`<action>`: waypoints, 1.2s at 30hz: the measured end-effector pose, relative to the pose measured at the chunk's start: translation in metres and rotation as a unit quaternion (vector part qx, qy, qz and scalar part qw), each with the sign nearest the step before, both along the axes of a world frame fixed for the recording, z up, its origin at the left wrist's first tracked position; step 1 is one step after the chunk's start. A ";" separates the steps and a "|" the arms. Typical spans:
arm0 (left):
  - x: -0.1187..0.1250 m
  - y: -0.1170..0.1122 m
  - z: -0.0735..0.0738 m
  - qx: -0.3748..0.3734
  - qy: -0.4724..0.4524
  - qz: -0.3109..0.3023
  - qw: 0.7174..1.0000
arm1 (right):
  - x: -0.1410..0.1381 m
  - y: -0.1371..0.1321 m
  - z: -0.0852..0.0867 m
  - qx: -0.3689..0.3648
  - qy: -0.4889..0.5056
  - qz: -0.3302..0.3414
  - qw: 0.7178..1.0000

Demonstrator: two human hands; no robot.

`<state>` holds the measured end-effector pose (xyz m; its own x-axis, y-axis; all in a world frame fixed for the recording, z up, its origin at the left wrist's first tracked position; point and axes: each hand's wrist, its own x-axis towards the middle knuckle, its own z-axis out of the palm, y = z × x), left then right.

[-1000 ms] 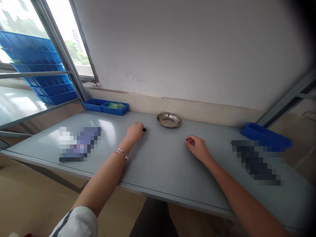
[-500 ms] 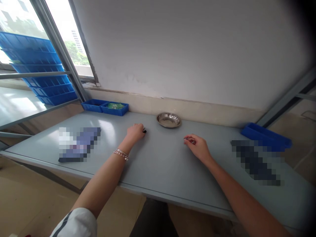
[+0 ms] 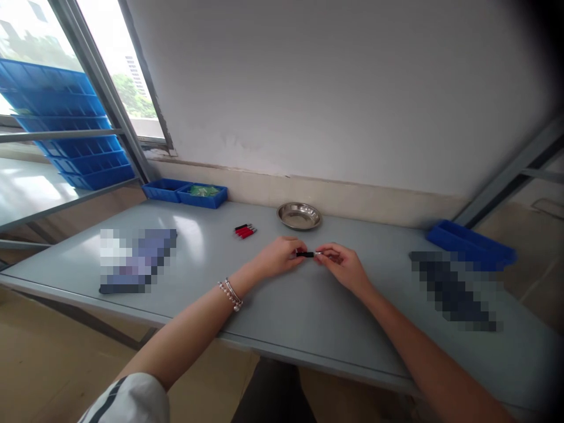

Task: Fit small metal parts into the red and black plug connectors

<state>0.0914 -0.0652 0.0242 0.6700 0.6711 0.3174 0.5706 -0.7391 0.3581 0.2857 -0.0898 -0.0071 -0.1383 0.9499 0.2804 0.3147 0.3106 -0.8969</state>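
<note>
My left hand (image 3: pixel 286 257) is closed around a short black barrel (image 3: pixel 305 255), which looks like part of a small pen and points right. My right hand (image 3: pixel 342 264) pinches a small silver piece (image 3: pixel 319 254) at the barrel's right end. Whether the two parts touch, I cannot tell. Behind and left of my left hand lies a small group of short red and black pen-like pieces (image 3: pixel 245 231) with silver tips. A round steel dish (image 3: pixel 299 216) stands just beyond both hands, near the wall.
Two blue bins (image 3: pixel 202 197) sit at the back left, one with green and clear packaging. More blue bins are stacked (image 3: pixel 83 126) on the left shelf. A blue bin (image 3: pixel 473 244) stands at the right. Blurred items lie on the grey table (image 3: pixel 273 317) at both sides.
My left hand has moved right and nearer with the black barrel, uncovering the red and black pieces. Both hands now meet; my right hand has shifted only slightly.
</note>
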 end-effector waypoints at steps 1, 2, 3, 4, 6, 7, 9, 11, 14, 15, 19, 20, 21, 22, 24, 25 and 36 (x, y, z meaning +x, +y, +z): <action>0.002 -0.002 -0.001 0.001 -0.002 -0.009 1.000 | -0.001 -0.001 0.001 0.000 0.003 0.008 1.000; 0.003 -0.003 -0.001 0.001 -0.004 -0.012 1.000 | -0.001 -0.002 0.001 0.000 0.008 0.013 1.000; 0.003 -0.004 -0.001 -0.001 -0.005 -0.012 1.000 | -0.002 -0.002 0.002 -0.001 0.012 0.016 1.000; 0.003 -0.003 -0.001 -0.003 -0.004 -0.011 1.000 | -0.002 -0.002 0.002 -0.004 0.015 0.016 1.000; 0.002 -0.003 -0.001 -0.009 -0.001 -0.011 1.000 | -0.001 -0.002 0.001 -0.013 0.018 0.017 1.000; 0.002 -0.002 -0.001 -0.011 0.000 -0.013 1.000 | -0.001 -0.002 0.001 -0.017 0.017 0.017 1.000; 0.001 -0.002 -0.002 -0.011 -0.004 -0.018 1.000 | -0.001 -0.001 0.000 -0.024 0.009 0.014 1.000; 0.001 -0.001 -0.003 -0.010 -0.010 -0.021 1.000 | -0.001 -0.001 -0.001 -0.025 -0.004 0.008 1.000; 0.001 0.000 -0.006 -0.010 -0.012 -0.024 1.000 | -0.002 -0.002 -0.001 -0.017 -0.025 -0.003 1.000; 0.001 0.000 -0.007 -0.011 -0.013 -0.025 1.000 | -0.002 -0.003 0.000 -0.014 -0.030 -0.005 0.999; 0.002 0.000 -0.009 -0.013 -0.025 -0.026 0.999 | -0.003 -0.005 0.002 -0.006 -0.041 -0.009 0.999; 0.002 0.000 -0.009 -0.013 -0.029 -0.026 0.999 | -0.003 -0.005 0.003 -0.008 -0.044 -0.011 0.999; 0.002 0.000 -0.009 -0.012 -0.032 -0.026 0.999 | -0.003 -0.006 0.003 -0.010 -0.049 -0.015 0.999; 0.002 0.000 -0.008 -0.012 -0.035 -0.026 0.999 | -0.003 -0.006 0.004 -0.011 -0.056 -0.019 0.998; 0.003 -0.001 -0.007 -0.011 -0.038 -0.025 0.999 | -0.003 -0.007 0.006 -0.003 -0.082 -0.025 0.996; 0.003 -0.001 -0.007 -0.011 -0.038 -0.024 0.999 | -0.003 -0.007 0.007 0.004 -0.101 -0.026 0.995; 0.003 -0.003 -0.005 -0.015 -0.030 -0.027 0.999 | -0.002 -0.008 0.008 0.048 -0.218 0.002 0.975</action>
